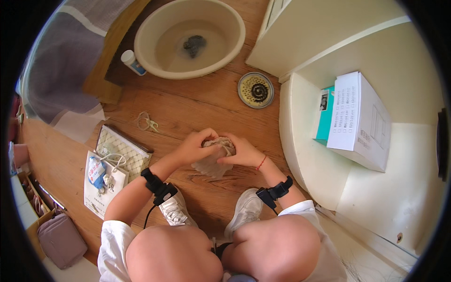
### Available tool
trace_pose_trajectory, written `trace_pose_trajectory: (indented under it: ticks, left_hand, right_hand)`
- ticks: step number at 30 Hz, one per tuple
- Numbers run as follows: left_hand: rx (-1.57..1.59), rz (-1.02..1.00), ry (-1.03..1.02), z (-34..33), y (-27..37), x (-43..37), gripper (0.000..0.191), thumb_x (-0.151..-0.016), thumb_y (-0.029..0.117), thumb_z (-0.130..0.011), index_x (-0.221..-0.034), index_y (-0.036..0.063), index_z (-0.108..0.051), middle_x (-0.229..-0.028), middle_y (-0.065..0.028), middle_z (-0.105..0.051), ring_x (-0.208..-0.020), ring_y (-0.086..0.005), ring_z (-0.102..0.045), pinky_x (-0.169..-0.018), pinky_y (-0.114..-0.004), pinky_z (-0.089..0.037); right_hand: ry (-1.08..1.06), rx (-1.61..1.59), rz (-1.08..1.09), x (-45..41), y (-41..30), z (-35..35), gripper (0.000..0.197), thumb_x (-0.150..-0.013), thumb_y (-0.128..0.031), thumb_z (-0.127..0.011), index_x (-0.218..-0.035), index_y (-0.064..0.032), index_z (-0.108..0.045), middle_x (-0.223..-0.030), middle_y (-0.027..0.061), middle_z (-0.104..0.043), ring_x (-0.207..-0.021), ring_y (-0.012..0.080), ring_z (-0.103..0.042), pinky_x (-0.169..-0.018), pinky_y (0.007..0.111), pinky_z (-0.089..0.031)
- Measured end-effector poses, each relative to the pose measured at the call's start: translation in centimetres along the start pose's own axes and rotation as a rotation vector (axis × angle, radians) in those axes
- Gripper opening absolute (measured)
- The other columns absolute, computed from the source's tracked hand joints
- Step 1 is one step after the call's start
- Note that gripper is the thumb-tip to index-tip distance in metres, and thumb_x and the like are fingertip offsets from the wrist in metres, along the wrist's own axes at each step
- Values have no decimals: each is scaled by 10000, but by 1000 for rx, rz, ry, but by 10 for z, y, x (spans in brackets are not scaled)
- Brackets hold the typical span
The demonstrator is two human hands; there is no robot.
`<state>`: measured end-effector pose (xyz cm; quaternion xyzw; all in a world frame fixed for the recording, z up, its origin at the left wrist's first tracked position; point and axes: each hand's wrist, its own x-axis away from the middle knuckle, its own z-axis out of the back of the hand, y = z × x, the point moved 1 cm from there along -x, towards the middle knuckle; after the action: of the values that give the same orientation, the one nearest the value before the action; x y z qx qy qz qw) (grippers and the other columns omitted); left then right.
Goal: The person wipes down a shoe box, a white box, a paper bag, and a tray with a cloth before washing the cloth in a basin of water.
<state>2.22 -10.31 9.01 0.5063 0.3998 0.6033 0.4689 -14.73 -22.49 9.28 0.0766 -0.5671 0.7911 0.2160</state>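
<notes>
A crumpled greyish-beige cloth [215,162] is gathered between my two hands, just above the wood-look floor in front of my shoes. My left hand [197,146] grips its left side, with the thumb laid across the front. On the other side, my right hand [243,151] closes around the bunched top. A loose flap of the cloth hangs down below my fingers. Farther off stands a cream plastic basin [188,74] holding cloudy water. A dark, wet clump [194,46] lies in that water; what it is, I cannot tell.
A round tin with a dark mosquito coil [260,91] sits right of the basin, and a white-capped bottle [133,62] to its left. Several items, including a quilted pouch [137,155] and a paper bag [93,199], lie at left. A white box [359,120] rests on the cabinet shelf [317,169].
</notes>
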Motion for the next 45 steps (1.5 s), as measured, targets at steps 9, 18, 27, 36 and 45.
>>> trace_pose_trajectory:
  ticks: [9, 18, 27, 36, 45]
  left_hand:
    - [0, -192, -200, 12, 128, -64, 227, -915, 187, -581, -1062, 16, -557, -945, -72, -630, -876, -138, -587, -791, -291, -481]
    - [-685, -842, -78, -97, 255, -153, 574, -850, 218, -659, -1296, -14, -382, -1387, -214, -337, -1127, -341, -512, -940, -394, -455]
    - [-378, -857, -166, -142, 228, -169, 797, -807, 174, -696, -1401, -78, -228, -1514, -258, -95, -1327, -389, -338, -1060, -378, -380]
    - [-323, -883, -114, -133, 223, -177, 850, -699, 205, -754, -1415, 80, -313, -1526, -157, -165, -1331, -374, -340, -1016, -411, -412]
    - [-438, -944, -59, -142, 222, -182, 878, -637, 296, -789, -1348, 55, -334, -1493, -221, -176, -1235, -453, -425, -933, -445, -481]
  right_hand:
    - [280, -967, -116, 134, -22, 52, 354, -850, -78, -604, -1191, 13, -576, -1135, 79, -635, -1031, 160, -589, -896, 319, -466]
    - [1943, -223, 249, 354, -57, 131, 452, -827, -29, -543, -1268, 53, -481, -1229, 150, -554, -1055, 214, -577, -830, 352, -507]
    - [1457, 808, 140, 241, -20, 175, 305, -819, -110, -561, -1115, -35, -553, -1288, 124, -565, -1229, 323, -487, -1021, 474, -351]
    - [1121, 952, 236, 233, -63, 166, 264, -752, 59, -522, -1000, -11, -579, -1220, 117, -612, -1212, 325, -514, -1008, 442, -390]
    - [1424, 532, -314, 370, 6, 253, 554, -745, 103, -472, -1286, -7, -509, -1322, 151, -536, -1274, 266, -462, -1079, 333, -332]
